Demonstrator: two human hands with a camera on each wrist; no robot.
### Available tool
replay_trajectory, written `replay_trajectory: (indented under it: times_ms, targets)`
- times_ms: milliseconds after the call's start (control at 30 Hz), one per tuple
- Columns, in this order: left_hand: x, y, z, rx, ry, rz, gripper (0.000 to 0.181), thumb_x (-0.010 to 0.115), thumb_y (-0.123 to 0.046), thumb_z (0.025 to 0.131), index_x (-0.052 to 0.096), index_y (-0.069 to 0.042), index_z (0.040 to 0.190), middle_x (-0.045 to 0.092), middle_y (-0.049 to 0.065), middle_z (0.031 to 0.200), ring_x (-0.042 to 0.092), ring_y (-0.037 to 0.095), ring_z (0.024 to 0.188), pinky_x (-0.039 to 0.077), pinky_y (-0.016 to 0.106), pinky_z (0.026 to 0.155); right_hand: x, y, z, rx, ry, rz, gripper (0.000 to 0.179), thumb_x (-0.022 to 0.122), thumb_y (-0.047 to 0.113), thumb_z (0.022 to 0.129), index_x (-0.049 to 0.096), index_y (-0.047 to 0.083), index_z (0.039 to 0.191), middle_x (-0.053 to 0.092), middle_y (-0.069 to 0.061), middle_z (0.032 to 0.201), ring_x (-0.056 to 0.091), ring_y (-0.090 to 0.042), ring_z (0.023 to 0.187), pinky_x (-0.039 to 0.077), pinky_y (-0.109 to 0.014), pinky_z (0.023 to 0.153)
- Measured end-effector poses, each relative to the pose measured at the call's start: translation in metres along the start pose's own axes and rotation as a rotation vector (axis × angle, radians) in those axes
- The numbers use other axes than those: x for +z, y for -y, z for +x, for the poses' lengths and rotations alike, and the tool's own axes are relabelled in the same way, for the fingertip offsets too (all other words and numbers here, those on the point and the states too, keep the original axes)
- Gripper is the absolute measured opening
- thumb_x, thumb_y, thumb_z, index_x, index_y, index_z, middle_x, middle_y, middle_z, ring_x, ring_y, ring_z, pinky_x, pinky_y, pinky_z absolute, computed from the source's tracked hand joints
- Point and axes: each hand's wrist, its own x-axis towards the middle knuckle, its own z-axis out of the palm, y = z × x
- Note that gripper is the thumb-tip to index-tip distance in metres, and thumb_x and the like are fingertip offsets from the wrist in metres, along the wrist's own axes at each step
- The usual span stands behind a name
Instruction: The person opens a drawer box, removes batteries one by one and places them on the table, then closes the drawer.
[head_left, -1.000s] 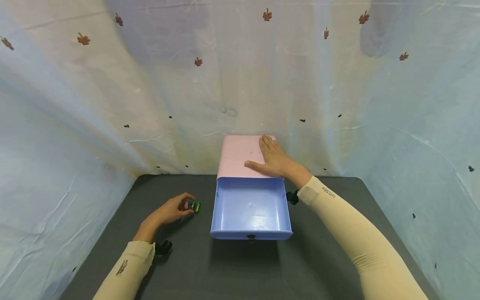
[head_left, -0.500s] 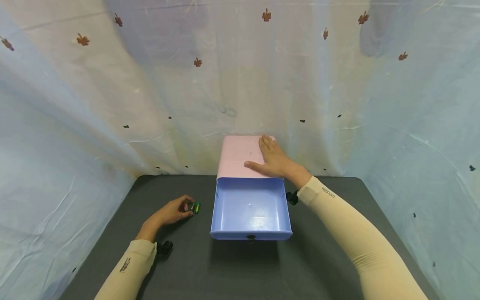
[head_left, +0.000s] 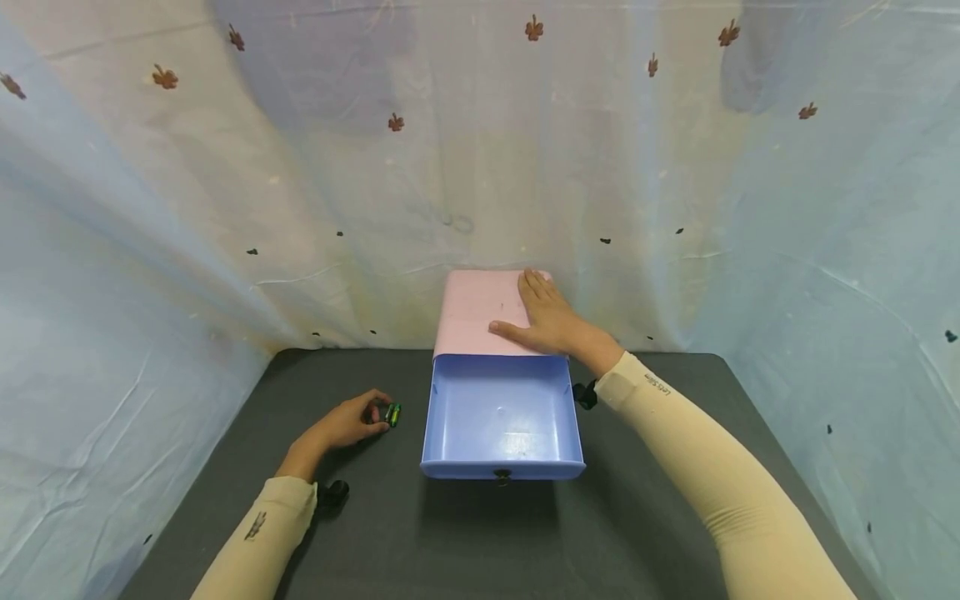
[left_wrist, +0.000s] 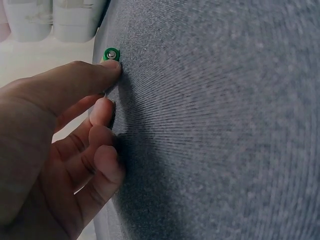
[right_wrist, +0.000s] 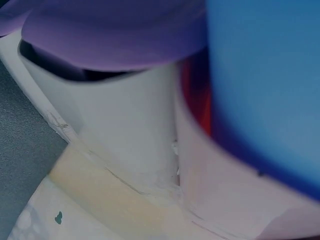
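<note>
Two small green batteries (head_left: 395,415) lie side by side on the dark table, left of the box. My left hand (head_left: 347,422) pinches the nearer one between thumb and index finger. In the left wrist view a battery (left_wrist: 111,53) shows its end just past the thumb tip, while the other fingers curl loosely near the cloth. My right hand (head_left: 551,322) rests flat, fingers straight, on the pink top of a drawer box (head_left: 476,312). Its blue drawer (head_left: 480,417) is pulled out, with nothing inside. The right hand is not visible in the right wrist view.
A small dark latch (head_left: 502,474) is on the drawer's front. The dark grey table (head_left: 360,542) ends at a hanging patterned sheet (head_left: 465,167). In the right wrist view, pale compartments (right_wrist: 120,120) stand under purple and blue parts.
My left hand has shifted slightly, and the nearer battery now sits against the other one. The right hand and the drawer have stayed still.
</note>
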Motion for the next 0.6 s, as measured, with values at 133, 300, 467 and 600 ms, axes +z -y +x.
replay_trajectory:
  times_ms: [133, 300, 467, 600]
  targets:
    - [0.001, 0.002, 0.001, 0.005, -0.005, 0.006, 0.044, 0.077, -0.019, 0.101, 0.060, -0.003, 0.138, 0.061, -0.001, 0.093, 0.052, 0.011, 0.075, 0.043, 0.031, 0.069, 0.000, 0.000, 0.001, 0.000, -0.004, -0.005, 0.118, 0.046, 0.079, 0.100, -0.001, -0.004, 0.169, -0.006, -0.022, 0.178, -0.008, -0.031, 0.166, -0.006, -0.044, 0.132]
    - [0.002, 0.004, 0.001, -0.005, -0.002, 0.004, 0.045, 0.078, -0.020, 0.101, 0.060, -0.004, 0.139, 0.060, 0.000, 0.094, 0.052, 0.013, 0.078, 0.043, 0.033, 0.072, 0.000, 0.001, 0.001, 0.001, -0.003, 0.011, 0.117, 0.048, 0.077, 0.100, -0.001, -0.005, 0.169, -0.007, -0.021, 0.178, -0.009, -0.030, 0.166, -0.007, -0.044, 0.132]
    - [0.004, 0.013, 0.000, 0.056, -0.022, -0.030, 0.046, 0.079, -0.026, 0.101, 0.060, -0.005, 0.137, 0.060, -0.001, 0.093, 0.053, 0.013, 0.078, 0.044, 0.035, 0.073, 0.000, 0.001, 0.000, -0.001, -0.002, 0.014, 0.116, 0.048, 0.077, 0.101, -0.001, -0.004, 0.169, -0.008, -0.020, 0.178, -0.010, -0.029, 0.166, -0.007, -0.043, 0.132]
    - [0.011, 0.034, 0.007, 0.072, -0.035, -0.037, 0.048, 0.079, -0.033, 0.101, 0.059, -0.011, 0.139, 0.061, -0.001, 0.094, 0.055, 0.013, 0.078, 0.045, 0.035, 0.073, 0.000, 0.001, 0.000, 0.001, -0.001, 0.015, 0.116, 0.048, 0.076, 0.101, -0.002, -0.004, 0.169, -0.008, -0.021, 0.178, -0.010, -0.030, 0.166, -0.007, -0.043, 0.132]
